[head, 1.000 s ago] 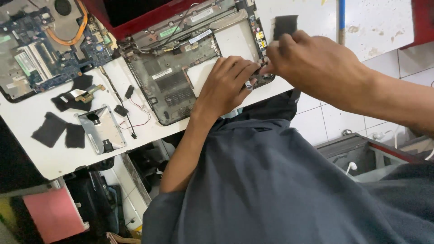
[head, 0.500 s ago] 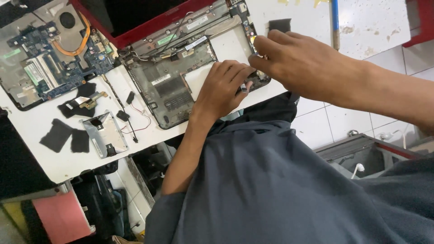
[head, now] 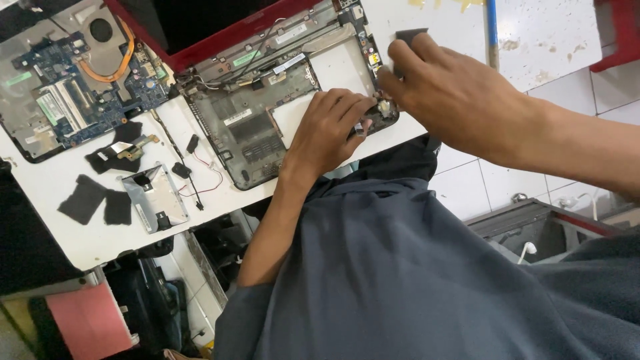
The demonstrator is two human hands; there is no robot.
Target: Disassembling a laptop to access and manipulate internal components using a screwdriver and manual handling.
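Observation:
An opened laptop base (head: 247,127), grey inside with a red lid (head: 220,40) behind it, lies on the white table (head: 60,240). My left hand (head: 327,133) rests on its near right part, fingers curled down at the corner. From the right, my right hand (head: 453,93) reaches that same corner, its thumb and fingertips pinched on a small pale part (head: 383,105). The fingers hide most of this part. A small black piece (head: 410,33) sits just behind my right hand.
A bare blue motherboard (head: 73,100) with a copper heat pipe lies at the left. Black pads (head: 83,200), a metal bracket (head: 157,197) and thin wires lie near the table's front edge. A blue rod (head: 492,33) lies at the back right. Below are tiled floor and a grey box (head: 533,227).
The view has shifted slightly. Both hands stay at the laptop's near right corner; my right hand's fingers have closed in a little tighter on it.

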